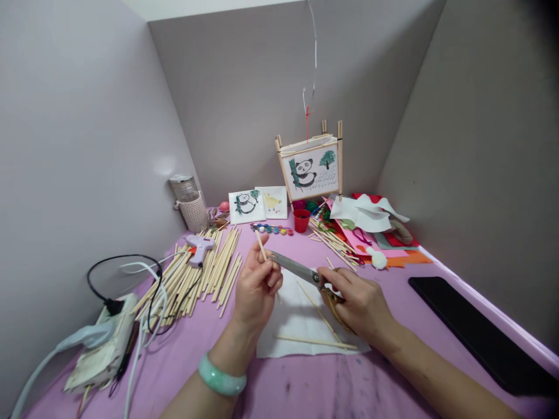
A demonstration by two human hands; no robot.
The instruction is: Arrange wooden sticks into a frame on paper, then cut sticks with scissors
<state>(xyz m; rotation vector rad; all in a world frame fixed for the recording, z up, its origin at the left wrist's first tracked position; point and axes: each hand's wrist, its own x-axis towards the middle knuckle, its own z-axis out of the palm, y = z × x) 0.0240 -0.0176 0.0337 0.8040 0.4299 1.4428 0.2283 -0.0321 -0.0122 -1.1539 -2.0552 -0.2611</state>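
My left hand (258, 279) is closed around a thin wooden stick (261, 244), held upright with a slight tilt. My right hand (358, 299) grips a pair of scissors (297, 268) by its gold-coloured handles. The blades point left, and their tips reach the stick beside my left fingers; whether they touch it I cannot tell. Beneath both hands lies a white sheet of paper (288, 320). A few more sticks rest on it, one of them a crosswise stick (314, 343) near the front edge.
Many loose sticks (222, 265) and a lilac glue gun (201, 250) lie left, beside a cabled power strip (102, 349). Behind stand a panda lantern (313, 171), a red cup (301, 220) and paint pots (273, 229). Coloured felt (406, 258) and a black slab (476, 331) are right.
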